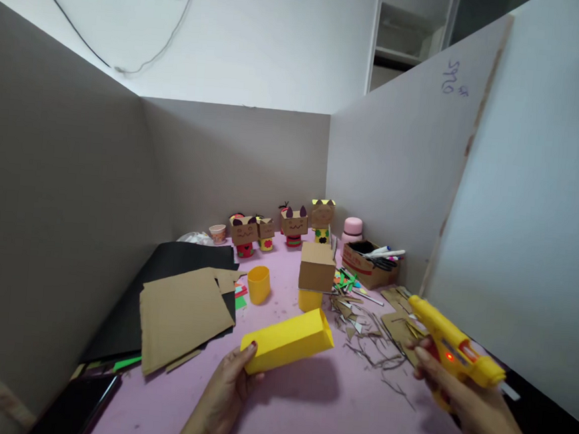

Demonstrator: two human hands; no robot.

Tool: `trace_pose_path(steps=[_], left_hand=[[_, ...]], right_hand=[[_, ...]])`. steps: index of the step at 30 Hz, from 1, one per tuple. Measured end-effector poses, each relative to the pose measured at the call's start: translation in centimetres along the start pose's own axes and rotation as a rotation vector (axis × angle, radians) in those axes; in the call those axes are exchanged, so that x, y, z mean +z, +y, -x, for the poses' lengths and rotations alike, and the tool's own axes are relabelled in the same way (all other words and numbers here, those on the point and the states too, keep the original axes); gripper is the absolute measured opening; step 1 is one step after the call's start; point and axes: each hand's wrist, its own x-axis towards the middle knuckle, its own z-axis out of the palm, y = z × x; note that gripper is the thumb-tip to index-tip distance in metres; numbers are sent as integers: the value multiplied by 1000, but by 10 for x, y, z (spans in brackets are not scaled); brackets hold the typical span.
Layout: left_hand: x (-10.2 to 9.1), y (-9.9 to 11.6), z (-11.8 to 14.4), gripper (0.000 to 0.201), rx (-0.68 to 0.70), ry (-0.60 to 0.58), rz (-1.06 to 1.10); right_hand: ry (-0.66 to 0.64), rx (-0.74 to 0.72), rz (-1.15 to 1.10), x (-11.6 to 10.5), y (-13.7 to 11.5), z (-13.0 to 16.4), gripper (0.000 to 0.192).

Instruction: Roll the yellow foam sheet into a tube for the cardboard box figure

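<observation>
While gripping a rolled yellow paper tube (287, 340) at its near end, left hand (226, 389) closed around it, thumb on top, tube lying tilted just above the pink table (314, 413). Right hand (461, 391) closed around a yellow glue gun (452, 347), nozzle aimed left and away, red light glowing on its side, held well apart from the tube. Beyond the tube, a cardboard box (317, 266) sitting on a yellow cup (309, 300), a second yellow cup (259, 284) just left. Brown cardboard sheets (182, 312) over black paper (176, 261) at left. Cardboard scraps (361, 329) strewn at right. Small box-headed figures (281, 226) lined along the back wall, beside a pen box (369, 263).
</observation>
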Motion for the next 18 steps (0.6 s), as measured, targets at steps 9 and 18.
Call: trace_pose_path(steps=[9,18], left_hand=[[12,-7,26,15,-97,8,21],[10,-34,87,34,-314,51,71]], right_hand=[[-215,57,100,40,-18,38,32],[-208,175,12,16,-9,65,33]])
